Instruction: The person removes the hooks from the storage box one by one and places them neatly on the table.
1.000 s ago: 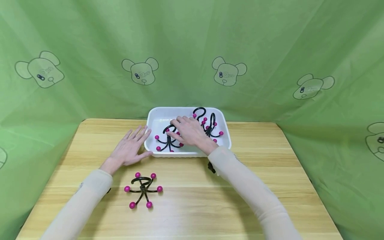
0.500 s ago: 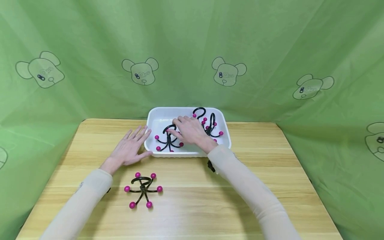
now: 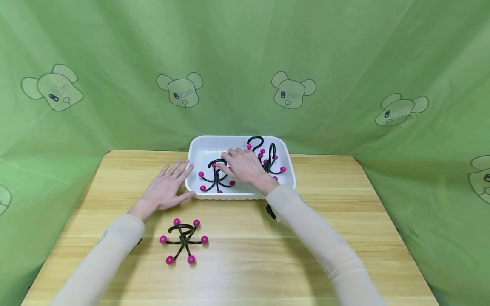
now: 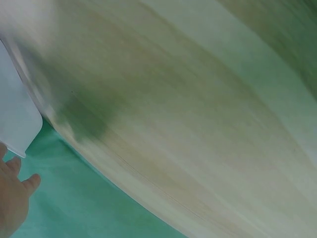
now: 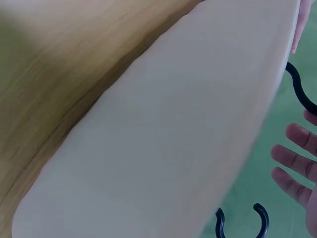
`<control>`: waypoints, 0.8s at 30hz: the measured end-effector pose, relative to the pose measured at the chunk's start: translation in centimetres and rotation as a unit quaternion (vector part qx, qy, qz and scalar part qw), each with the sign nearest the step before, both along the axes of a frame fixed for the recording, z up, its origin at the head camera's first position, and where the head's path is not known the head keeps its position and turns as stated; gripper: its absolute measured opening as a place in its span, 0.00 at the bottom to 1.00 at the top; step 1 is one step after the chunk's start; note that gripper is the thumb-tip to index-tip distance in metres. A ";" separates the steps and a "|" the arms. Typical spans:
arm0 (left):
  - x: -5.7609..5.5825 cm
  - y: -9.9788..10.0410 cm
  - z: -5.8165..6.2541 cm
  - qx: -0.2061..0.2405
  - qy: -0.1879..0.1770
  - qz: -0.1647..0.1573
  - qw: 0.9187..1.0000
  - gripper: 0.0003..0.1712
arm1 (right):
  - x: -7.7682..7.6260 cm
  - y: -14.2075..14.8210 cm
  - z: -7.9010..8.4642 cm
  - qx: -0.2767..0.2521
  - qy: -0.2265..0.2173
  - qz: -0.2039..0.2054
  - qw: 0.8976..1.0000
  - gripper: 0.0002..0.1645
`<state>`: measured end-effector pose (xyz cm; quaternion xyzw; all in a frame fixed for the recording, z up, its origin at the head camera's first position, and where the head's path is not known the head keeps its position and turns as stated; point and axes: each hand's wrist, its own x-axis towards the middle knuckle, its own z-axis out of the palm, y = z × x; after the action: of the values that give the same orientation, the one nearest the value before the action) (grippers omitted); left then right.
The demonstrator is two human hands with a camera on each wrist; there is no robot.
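Right hand [image 3: 244,167] reaches over the tray [image 3: 229,196], palm down. Thumb and index look to pinch the hook of the near-left hanger [image 3: 216,178]; the contact is partly hidden by the hand. From the right wrist, the other three fingers run loosely extended, spaced apart, with a black hook meeting the index; the tray wall fills most of that view.

Near-left hanger: inside the tray, left half, legs splayed, pink balls at the tips, hook uppermost. Some of its legs lie behind the hand and the near rim.

Left hand [image 3: 164,191] grasps nothing. Fingers straight, tips at the tray's left rim, thumb reaching to the near-left corner. Left wrist view catches only part of it, at the frame edge beside the tray.

Tray: white, rounded corners, set at the far side of the table [image 3: 268,263]. In its right half, two more hooks rise: back hanger [image 3: 262,142], curve reaching the far rim, and right hanger [image 3: 268,165], legs close to the other's. Forearm covers part of both.

Table hanger [image 3: 183,239]: on the wood, nearer the person than the tray, left of centre. Six pink balls, hook curling above the hub.

Green cloth [image 3: 237,42] behind and at both sides, printed with outlined animal heads. Pale sleeves [image 3: 325,242] on both arms; black strap [image 3: 270,211] under the right wrist.
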<state>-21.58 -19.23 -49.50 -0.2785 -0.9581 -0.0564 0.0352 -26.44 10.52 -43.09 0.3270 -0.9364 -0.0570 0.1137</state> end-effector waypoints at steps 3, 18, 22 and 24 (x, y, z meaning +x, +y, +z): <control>0.0 0.0 0.0 0.002 -0.001 0.001 1.000 0.56 | 0.0 0.1 -0.1 -0.003 0.004 0.005 1.000 0.31; 0.0 0.1 0.2 -0.001 -0.002 0.002 1.000 0.56 | 0.2 0.3 -0.2 -0.010 0.052 0.046 0.998 0.23; 0.0 0.0 0.1 -0.003 -0.001 0.002 1.000 0.56 | 0.4 0.4 -0.1 -0.012 0.058 0.052 0.997 0.23; 0.0 0.1 0.1 -0.002 -0.002 0.002 1.000 0.56 | 0.5 0.4 0.0 -0.011 0.060 0.053 0.997 0.23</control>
<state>-21.55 -19.17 -49.39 -0.2763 -0.9590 -0.0546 0.0326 -25.96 10.93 -43.10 0.3713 -0.9096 -0.0602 0.1765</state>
